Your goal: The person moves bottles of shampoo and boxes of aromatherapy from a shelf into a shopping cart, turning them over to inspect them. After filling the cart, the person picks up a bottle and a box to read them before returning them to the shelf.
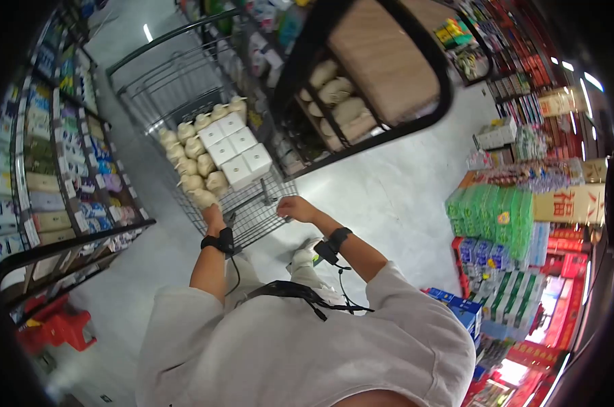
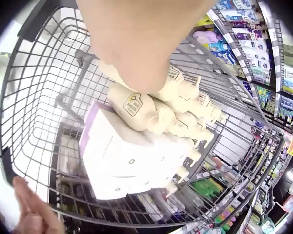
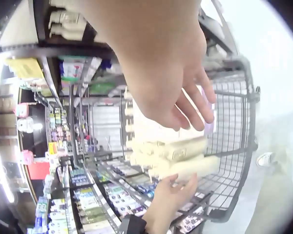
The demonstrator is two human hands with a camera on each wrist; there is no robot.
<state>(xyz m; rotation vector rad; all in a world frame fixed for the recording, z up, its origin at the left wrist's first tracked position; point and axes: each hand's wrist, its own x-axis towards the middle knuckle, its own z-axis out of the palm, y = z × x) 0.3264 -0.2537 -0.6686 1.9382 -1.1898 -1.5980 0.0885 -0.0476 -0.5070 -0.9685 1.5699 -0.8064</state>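
Note:
Cream pump bottles [image 1: 189,166] lie in rows in a wire shopping cart [image 1: 249,220], beside stacked white boxes [image 1: 235,146]. My left hand [image 1: 214,218] holds the nearest bottle [image 3: 185,168] of the row; in the right wrist view the thumb and fingers of the left hand [image 3: 172,197] lie against its end. The back of that hand [image 2: 144,68] hides part of a bottle in the left wrist view. Over the cart's near right edge is my right hand [image 1: 298,208], holding nothing. Loosely bent, spread fingers show on the right hand [image 3: 185,97], above the boxes in the right wrist view.
Stocked shelves [image 1: 59,156] run along the left. A black-framed display rack [image 1: 381,132] stands right of the cart. Farther right are green packs [image 1: 493,217] and blue boxes [image 1: 459,312]. Pale floor [image 1: 388,197] lies between. A red object [image 1: 66,325] is at lower left.

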